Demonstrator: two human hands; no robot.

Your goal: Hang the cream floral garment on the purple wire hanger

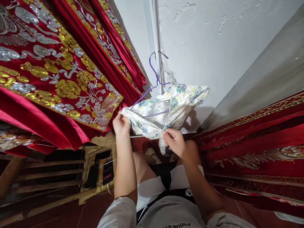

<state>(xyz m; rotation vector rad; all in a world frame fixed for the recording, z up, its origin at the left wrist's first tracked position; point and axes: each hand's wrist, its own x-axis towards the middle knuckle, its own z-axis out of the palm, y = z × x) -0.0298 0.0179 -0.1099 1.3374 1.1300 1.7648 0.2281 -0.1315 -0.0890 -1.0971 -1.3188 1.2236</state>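
Observation:
A white garment with a blue, green and yellow floral print (pixel 180 98) hangs on a purple wire hanger (pixel 153 63) in front of me. The hanger's left arm is bare, and its lower bar shows through the open front of the cloth. My left hand (pixel 121 123) pinches the garment's edge at its upper left. Lower down, near the middle, my right hand (pixel 174 141) is closed on the edge where the fabric gathers. Part of the cloth dangles below the right fingers. Whatever else lies inside that pinch is hidden.
Red cloth with gold and silver sequins (pixel 68 88) hangs close on the left, and more red embroidered cloth (pixel 261 152) on the right. A white wall (pixel 213 41) stands behind. At lower left a phone (pixel 108 172) with a cable lies on a wooden bamboo seat (pixel 90 190).

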